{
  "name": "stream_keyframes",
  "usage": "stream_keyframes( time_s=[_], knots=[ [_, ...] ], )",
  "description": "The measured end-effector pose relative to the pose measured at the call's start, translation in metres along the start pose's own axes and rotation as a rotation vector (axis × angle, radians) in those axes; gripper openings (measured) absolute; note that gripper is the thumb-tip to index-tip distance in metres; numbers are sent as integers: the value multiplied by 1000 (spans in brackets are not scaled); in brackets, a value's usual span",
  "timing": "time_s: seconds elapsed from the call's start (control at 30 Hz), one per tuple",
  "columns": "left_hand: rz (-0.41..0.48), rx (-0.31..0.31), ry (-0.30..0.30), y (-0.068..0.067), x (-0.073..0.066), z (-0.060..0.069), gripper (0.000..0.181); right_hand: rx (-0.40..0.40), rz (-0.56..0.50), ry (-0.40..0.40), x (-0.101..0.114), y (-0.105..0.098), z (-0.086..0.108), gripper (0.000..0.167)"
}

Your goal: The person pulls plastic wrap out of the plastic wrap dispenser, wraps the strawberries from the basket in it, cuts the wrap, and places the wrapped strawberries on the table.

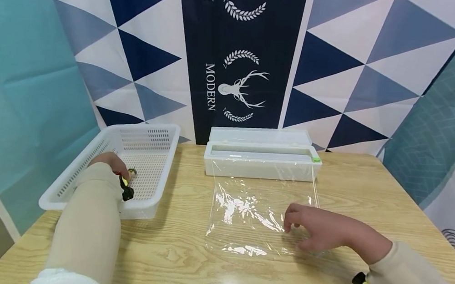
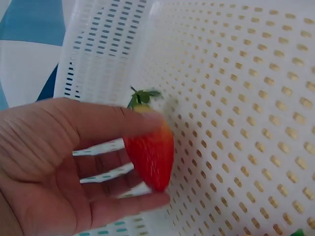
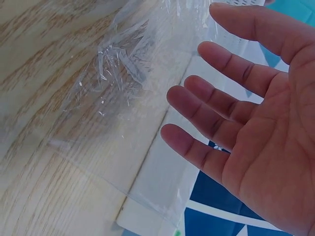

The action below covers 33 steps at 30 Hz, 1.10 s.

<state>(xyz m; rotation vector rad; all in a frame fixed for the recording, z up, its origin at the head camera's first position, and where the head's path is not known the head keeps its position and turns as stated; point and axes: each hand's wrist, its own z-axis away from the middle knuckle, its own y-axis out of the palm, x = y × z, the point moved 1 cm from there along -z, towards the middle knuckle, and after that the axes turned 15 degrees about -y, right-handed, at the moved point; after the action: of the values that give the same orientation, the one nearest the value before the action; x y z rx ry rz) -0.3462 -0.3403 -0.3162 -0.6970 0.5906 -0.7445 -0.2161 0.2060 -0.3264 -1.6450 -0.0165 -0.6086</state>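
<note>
Inside the white basket, my left hand pinches a red strawberry with green leaves between thumb and fingers. In the head view the sleeve hides most of that hand. Over the table, my right hand hovers with fingers loosely bent and nothing in them. It is nearest the right edge of a sheet of clear plastic wrap. The sheet comes out of a white wrap dispenser box and lies across the table. The right wrist view shows the right palm, its fingers spread apart beside the wrinkled wrap.
The dispenser's lid stands raised at the back, and a green slider sits at its right end. Behind the wood-grain table hangs a patterned cloth. In the left wrist view, a bit of green and red shows at the bottom right corner.
</note>
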Motion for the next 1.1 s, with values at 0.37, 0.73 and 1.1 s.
stream_keyframes(
  time_s=[0.37,0.73,1.1],
  knots=[
    [648,178,427,-9,-27,22,65,-6,-1,-19,0,-2,1,27],
    [638,231,595,-25,-79,70,61,-14,6,-16,2,-3,5,25],
    [227,126,810,16,-143,125,44,-39,18,-13,0,-2,12,23]
  ],
)
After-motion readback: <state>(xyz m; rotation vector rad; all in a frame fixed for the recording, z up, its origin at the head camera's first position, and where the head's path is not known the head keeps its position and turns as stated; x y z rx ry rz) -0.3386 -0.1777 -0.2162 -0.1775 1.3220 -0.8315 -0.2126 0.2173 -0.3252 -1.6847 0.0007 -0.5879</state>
